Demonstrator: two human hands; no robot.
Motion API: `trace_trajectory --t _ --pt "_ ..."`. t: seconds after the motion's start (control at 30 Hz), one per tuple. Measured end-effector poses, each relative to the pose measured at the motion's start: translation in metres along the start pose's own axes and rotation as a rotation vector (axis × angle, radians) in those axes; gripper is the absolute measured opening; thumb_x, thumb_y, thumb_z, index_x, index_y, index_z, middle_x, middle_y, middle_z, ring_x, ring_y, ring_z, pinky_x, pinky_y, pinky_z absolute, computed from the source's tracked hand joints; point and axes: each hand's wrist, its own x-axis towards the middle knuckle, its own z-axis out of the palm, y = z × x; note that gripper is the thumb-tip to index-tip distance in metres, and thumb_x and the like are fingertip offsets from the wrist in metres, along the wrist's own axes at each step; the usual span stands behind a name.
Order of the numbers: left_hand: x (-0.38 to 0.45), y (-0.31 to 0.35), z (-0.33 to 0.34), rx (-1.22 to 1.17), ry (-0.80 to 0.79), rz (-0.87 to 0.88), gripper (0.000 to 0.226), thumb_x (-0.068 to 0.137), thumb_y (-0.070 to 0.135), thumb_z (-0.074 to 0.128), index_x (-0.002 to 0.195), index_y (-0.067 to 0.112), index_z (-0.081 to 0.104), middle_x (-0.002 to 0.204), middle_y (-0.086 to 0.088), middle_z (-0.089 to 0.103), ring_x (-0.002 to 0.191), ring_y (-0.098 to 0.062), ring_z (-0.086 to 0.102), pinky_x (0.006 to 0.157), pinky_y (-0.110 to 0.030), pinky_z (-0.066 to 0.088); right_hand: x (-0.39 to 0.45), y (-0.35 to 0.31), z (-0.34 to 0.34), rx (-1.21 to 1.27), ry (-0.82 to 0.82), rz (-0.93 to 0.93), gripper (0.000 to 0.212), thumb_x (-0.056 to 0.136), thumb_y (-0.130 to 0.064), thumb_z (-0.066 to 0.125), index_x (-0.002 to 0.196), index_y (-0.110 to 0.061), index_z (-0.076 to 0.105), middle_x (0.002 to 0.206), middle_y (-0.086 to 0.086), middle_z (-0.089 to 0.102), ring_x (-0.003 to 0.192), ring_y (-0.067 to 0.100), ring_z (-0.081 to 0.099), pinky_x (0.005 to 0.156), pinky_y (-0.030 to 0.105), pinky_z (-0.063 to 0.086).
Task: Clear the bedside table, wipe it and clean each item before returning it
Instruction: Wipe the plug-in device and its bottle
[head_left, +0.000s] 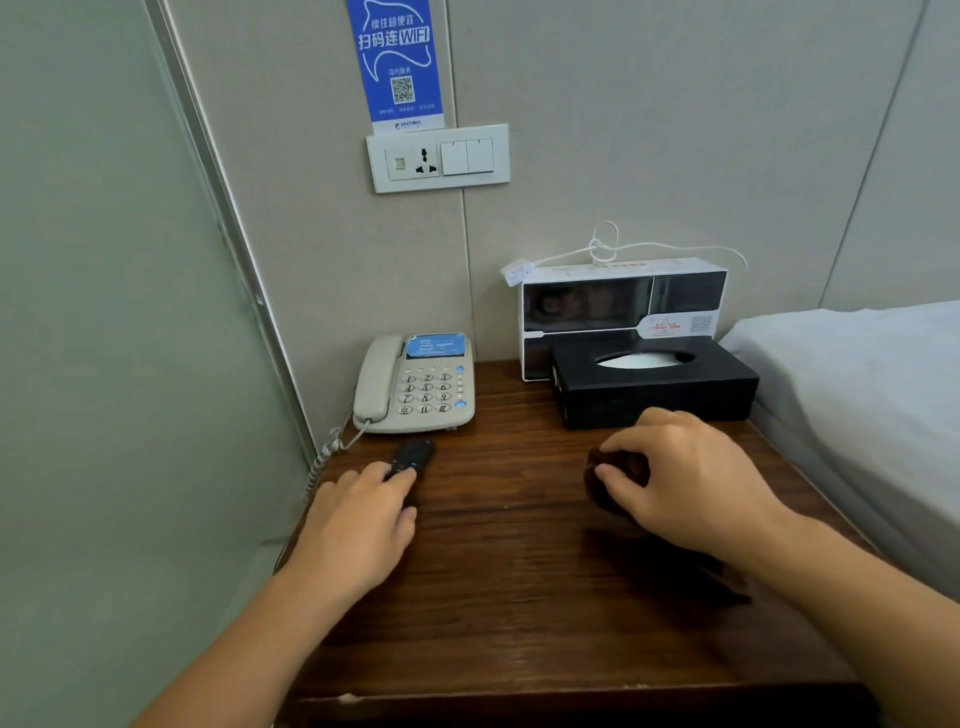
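A dark wooden bedside table (519, 571) fills the lower middle of the head view. My left hand (358, 525) lies over the near end of a black remote control (413, 454), fingers curled round it. A dark brown cloth (615, 475) is bunched on the table top, gripped by my right hand (691, 478). A beige corded telephone (415, 384) stands at the back left. At the back right sits a black tissue box (654, 387), in front of a white and black vending box (618, 306).
A white cable (605, 249) lies coiled on the vending box. The wall behind carries a socket and switch panel (439, 158) and a blue WiFi sign (395, 62). A bed with a grey sheet (862, 384) borders the table on the right; a wall panel stands left.
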Motion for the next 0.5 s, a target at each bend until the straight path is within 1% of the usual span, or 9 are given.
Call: trace_trajectory --t 0.07,0.13,0.2,0.27,0.33,0.37,0.43,0.5 --pt "0.004 0.009 -0.004 -0.026 0.087 0.032 0.061 0.102 0.059 0.044 0.158 0.035 0.036 0.162 0.003 0.036 0.142 -0.024 0.04 0.114 -0.042 0.035 0.0 0.007 -0.015 0.006 0.016 0.02 0.032 0.089 -0.053 0.068 0.114 -0.035 0.077 0.094 -0.015 0.059 0.09 0.01 0.059 0.078 0.032 0.056" --pt "0.007 0.029 -0.016 -0.25 0.176 0.123 0.06 0.098 0.062 0.053 0.152 0.037 0.045 0.156 0.011 0.041 0.143 -0.014 0.036 0.117 -0.038 0.031 -0.006 0.012 -0.031 0.03 0.023 0.044 0.033 0.087 -0.057 0.066 0.109 -0.036 0.078 0.091 -0.018 0.059 0.086 0.007 0.059 0.077 0.029 0.054" --pt "0.01 0.053 -0.032 -0.539 0.225 0.205 0.054 0.094 0.058 0.063 0.144 0.04 0.054 0.144 0.02 0.048 0.134 0.001 0.037 0.114 -0.03 0.031 -0.015 0.013 -0.047 0.049 0.05 0.061 0.039 0.083 -0.068 0.059 0.103 -0.039 0.078 0.089 -0.019 0.06 0.083 0.004 0.058 0.074 0.026 0.052" --pt "0.014 0.077 -0.043 -0.687 0.243 0.278 0.052 0.09 0.055 0.069 0.139 0.043 0.057 0.137 0.026 0.048 0.128 0.008 0.036 0.111 -0.026 0.034 -0.026 0.008 -0.063 0.058 0.055 0.087 0.047 0.081 -0.076 0.053 0.101 -0.041 0.077 0.089 -0.019 0.06 0.083 0.003 0.058 0.073 0.024 0.051" --pt "0.021 0.099 -0.05 -0.72 0.24 0.366 0.053 0.087 0.057 0.072 0.137 0.044 0.058 0.136 0.027 0.05 0.129 0.004 0.042 0.11 -0.03 0.04 -0.038 0.004 -0.077 0.064 0.073 0.098 0.049 0.081 -0.078 0.051 0.1 -0.041 0.077 0.089 -0.018 0.06 0.084 0.004 0.058 0.075 0.028 0.054" --pt "0.024 0.112 -0.055 -0.723 0.224 0.409 0.055 0.085 0.059 0.072 0.136 0.044 0.058 0.136 0.026 0.052 0.129 0.001 0.045 0.109 -0.032 0.043 -0.045 0.004 -0.084 0.052 0.092 0.099 0.048 0.082 -0.077 0.053 0.1 -0.04 0.077 0.089 -0.018 0.061 0.084 0.004 0.059 0.077 0.03 0.055" --pt "0.032 0.143 -0.068 -0.728 0.193 0.507 0.057 0.083 0.06 0.073 0.135 0.044 0.059 0.134 0.023 0.056 0.126 -0.002 0.05 0.105 -0.036 0.048 -0.061 0.007 -0.102 0.013 0.104 0.122 0.038 0.086 -0.069 0.061 0.102 -0.038 0.078 0.091 -0.016 0.063 0.085 0.006 0.059 0.078 0.032 0.055" --pt "0.036 0.18 -0.081 -0.751 0.168 0.605 0.054 0.083 0.056 0.074 0.134 0.044 0.059 0.133 0.023 0.057 0.123 -0.001 0.052 0.104 -0.037 0.049 -0.08 0.018 -0.123 -0.032 0.108 0.157 0.033 0.088 -0.063 0.066 0.104 -0.036 0.078 0.09 -0.014 0.064 0.084 0.007 0.06 0.078 0.032 0.054"
